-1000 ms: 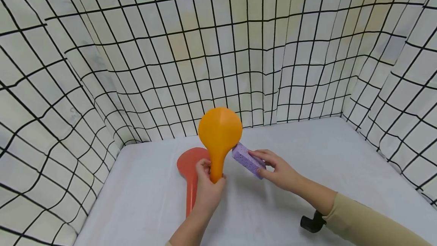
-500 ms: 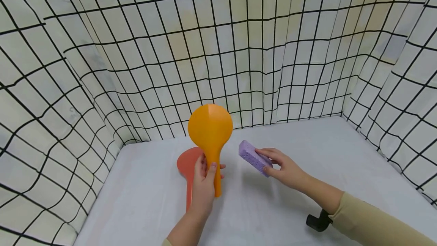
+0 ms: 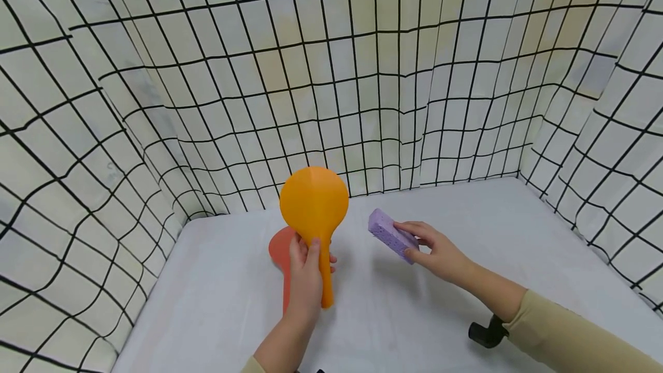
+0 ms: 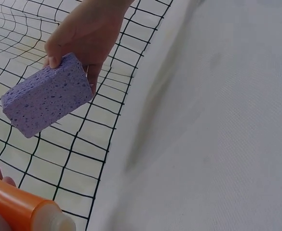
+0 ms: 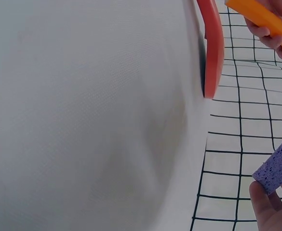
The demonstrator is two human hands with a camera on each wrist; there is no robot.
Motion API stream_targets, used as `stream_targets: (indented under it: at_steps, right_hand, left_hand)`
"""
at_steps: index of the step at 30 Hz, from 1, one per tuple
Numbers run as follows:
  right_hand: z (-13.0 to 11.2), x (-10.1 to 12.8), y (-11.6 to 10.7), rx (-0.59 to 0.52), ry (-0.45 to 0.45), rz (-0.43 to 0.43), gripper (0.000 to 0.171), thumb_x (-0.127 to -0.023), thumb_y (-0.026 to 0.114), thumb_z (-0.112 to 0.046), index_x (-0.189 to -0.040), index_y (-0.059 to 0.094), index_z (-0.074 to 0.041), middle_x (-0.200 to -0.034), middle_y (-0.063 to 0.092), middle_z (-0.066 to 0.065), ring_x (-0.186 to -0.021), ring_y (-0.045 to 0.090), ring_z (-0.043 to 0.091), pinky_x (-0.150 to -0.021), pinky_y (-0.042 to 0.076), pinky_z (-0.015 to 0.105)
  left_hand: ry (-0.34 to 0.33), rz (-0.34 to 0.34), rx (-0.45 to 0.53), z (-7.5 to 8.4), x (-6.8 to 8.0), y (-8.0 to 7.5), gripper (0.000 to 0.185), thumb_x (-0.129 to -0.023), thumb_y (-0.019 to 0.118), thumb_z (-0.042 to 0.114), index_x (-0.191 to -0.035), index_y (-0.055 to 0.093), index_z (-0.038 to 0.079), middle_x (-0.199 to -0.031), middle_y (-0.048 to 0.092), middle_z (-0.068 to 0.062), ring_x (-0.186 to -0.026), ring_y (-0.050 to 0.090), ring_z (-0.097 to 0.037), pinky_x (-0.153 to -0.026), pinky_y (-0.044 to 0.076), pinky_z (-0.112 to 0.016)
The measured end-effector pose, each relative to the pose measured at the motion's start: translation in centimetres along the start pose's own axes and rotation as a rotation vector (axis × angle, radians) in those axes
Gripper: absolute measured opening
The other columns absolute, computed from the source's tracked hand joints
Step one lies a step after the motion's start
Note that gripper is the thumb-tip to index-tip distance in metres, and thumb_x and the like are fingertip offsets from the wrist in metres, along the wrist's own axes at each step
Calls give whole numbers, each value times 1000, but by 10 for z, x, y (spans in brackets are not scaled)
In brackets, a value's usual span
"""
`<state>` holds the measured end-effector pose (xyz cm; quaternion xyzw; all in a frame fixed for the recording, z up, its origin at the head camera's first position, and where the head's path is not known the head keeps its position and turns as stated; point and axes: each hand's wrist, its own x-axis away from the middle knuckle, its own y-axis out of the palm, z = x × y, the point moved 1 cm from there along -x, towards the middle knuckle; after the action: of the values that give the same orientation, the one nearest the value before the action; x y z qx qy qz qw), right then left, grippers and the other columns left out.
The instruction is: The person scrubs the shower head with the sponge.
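My left hand (image 3: 307, 281) holds an orange round-headed, paddle-shaped thing (image 3: 313, 200) upright by its handle, thumb along the front. A pale, translucent end shows on the orange handle (image 4: 20, 204) in the left wrist view. To the right, my right hand (image 3: 440, 252) pinches a purple sponge (image 3: 392, 236) between thumb and fingers, raised over the table and apart from the orange thing. Large pores mark the sponge (image 4: 47, 96) in the left wrist view. Behind my left hand lies a red round-headed thing with a long handle (image 3: 279, 249), partly covered by the hand and the orange head.
A white cloth-covered table (image 3: 217, 292) spreads under both hands. White walls with a black grid (image 3: 362, 73) enclose it at the back and sides. A short black bent piece (image 3: 488, 332) lies at the right, partly hidden by my sleeve (image 3: 564, 327).
The sponge has come away from the orange head and moved right. My left hand has carried the orange thing left and shifted its grip higher, so more handle shows below.
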<state>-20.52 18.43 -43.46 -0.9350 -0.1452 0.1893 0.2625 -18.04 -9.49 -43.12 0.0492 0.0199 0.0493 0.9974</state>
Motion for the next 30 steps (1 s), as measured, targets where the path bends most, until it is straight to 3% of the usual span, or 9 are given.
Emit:
stream_targets:
  at_steps: [3,8,13,17,21,25,30]
  right_hand:
    - [1,0,0,-5,-3,-2,54,-91,66,-9,-144,53,-15,-143,50,12,-123,51,31,-99,49,42]
    - [1,0,2,-15,-9,-1,54,-91,66,-7,-143,54,-15,-143,51,12,-121,51,30,-98,49,40]
    - [1,0,3,-5,-15,5,53,-91,66,-8,-143,54,-14,-142,52,13,-121,52,30,-98,49,42]
    - [-2,0,5,-6,-3,5,54,-91,66,-8,-143,53,-15,-141,52,11,-122,52,30,-99,49,43]
    - [-2,-1,6,-12,11,0,55,-91,66,-9,-144,52,-17,-142,51,10,-123,51,30,-100,48,44]
    - [-2,-4,7,-14,18,1,54,-93,65,-10,-144,52,-19,-142,51,8,-125,51,30,-101,47,47]
    - [-5,-5,7,-29,16,9,54,-93,64,-12,-145,51,-20,-142,51,8,-126,50,30,-102,45,52]
  left_hand:
    - [12,-16,36,0,-2,-1,60,-96,57,50,-144,25,33,-130,52,-1,-103,65,-26,-95,51,-47]
    - [17,-61,128,3,-3,0,60,-97,64,34,-142,26,25,-138,50,-3,-115,62,-26,-99,50,-45]
    - [-19,-29,96,7,-3,0,52,-100,59,23,-142,27,22,-134,53,-5,-116,57,-26,-95,52,-40]
    - [-40,24,82,7,-3,-2,47,-102,52,39,-142,29,29,-132,53,-1,-111,58,-28,-90,54,-40]
    - [-40,61,81,7,-4,-4,56,-98,49,57,-145,31,32,-135,51,5,-115,56,-23,-97,50,-39]
    - [-39,72,71,9,-4,-5,56,-96,55,55,-143,38,28,-136,53,6,-122,53,-17,-104,45,-37]
    - [-38,64,74,12,-4,-4,59,-94,61,50,-142,39,24,-136,55,4,-121,56,-16,-103,47,-36]
